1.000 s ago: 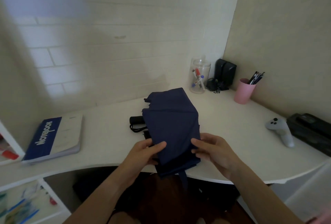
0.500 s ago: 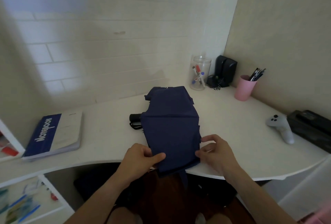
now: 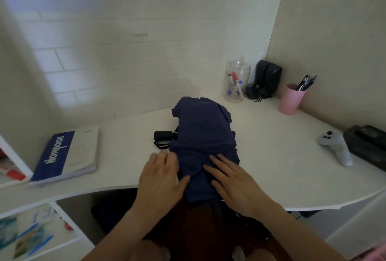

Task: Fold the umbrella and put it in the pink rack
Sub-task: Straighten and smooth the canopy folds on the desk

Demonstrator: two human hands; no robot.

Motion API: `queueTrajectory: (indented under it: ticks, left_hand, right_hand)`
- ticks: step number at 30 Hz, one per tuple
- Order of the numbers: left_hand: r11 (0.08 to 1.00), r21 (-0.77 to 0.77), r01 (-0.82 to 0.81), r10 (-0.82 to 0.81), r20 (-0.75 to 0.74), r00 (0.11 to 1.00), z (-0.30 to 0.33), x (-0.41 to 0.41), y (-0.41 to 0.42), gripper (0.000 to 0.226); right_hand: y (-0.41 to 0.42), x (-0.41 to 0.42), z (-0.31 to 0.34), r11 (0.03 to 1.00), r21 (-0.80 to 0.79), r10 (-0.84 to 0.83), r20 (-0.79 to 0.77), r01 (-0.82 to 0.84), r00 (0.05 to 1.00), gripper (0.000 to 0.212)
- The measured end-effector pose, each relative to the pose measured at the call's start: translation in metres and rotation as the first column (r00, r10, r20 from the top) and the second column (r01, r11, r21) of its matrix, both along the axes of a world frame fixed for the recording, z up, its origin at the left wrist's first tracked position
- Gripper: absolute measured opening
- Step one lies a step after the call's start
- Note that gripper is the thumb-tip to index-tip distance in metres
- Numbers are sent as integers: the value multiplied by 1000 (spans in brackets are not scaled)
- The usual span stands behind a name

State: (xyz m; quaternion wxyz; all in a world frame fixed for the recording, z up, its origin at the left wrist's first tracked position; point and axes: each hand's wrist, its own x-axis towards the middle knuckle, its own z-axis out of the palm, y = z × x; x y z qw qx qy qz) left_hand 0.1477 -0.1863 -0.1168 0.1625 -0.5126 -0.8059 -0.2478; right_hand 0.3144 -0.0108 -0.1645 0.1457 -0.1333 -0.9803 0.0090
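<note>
A navy-blue fabric folding umbrella (image 3: 203, 141) lies collapsed on the white curved desk (image 3: 277, 156), its loose canopy bunched into a rough oblong running from the desk's near edge toward the wall. Its short black cylindrical handle (image 3: 163, 135), with a black wrist strap, pokes out on the left side. The near end of the canopy hangs a little over the desk edge.

The left hand (image 3: 161, 179) lies flat at the canopy's left border, fingers together and extended, thumb spread onto the cloth. The right hand (image 3: 234, 183) presses palm-down on the canopy's near right part, fingers straight and slightly spread; neither hand pinches the fabric.

To the left, well apart, rests a blue-and-white paper notebook (image 3: 66, 156). Behind the umbrella on the right stand a clear plastic jar of markers (image 3: 237, 82), a pair of small black speakers (image 3: 268, 78) and a pink plastic cup of pens (image 3: 291, 98). Further right lie a pale grey game controller (image 3: 335, 148) and a black box-shaped device (image 3: 367, 145) at the frame edge.

Bare desk lies open on both sides of the umbrella. The desk edge curves inward just beneath the wrists. White shelving (image 3: 14, 166) borders the left.
</note>
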Motion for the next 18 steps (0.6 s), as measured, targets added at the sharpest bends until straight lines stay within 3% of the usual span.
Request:
queueTrajectory:
  ticks: [2,4,6,8,13,16,18]
  left_hand:
    - [970,3,245,-243,-105,964,1,0,7,25]
    - [902,-219,372,-404,-126,906,-10,-6,15,44]
    - [847,-404,345,-383,-14,924,-26,-20,17,55]
    - [816,-473,332,-344,64,937,-36,-37,22,61]
    - [766,-574,289,-338,24,941,-22,-67,45,73]
    - [740,-589,325,-348,78,934,-22,-73,34,70]
    - [739,-575,350,-360,101,927,-23,-71,26,69]
  right_hand:
    - [1,0,-2,1000,2,17,50,-17,999,52]
    - [3,-1,-1,1000,-18,24,79,-23,997,56]
    - [5,-2,1,1000,-14,16,127,-14,992,61]
    - [10,-9,2,1000,0,12,141,-12,990,66]
    - [20,-36,15,988,-136,-40,208,70,977,82]
    - [17,-31,28,976,-206,-2,286,64,958,71]
    - [20,-30,49,956,-269,-46,244,113,969,62]
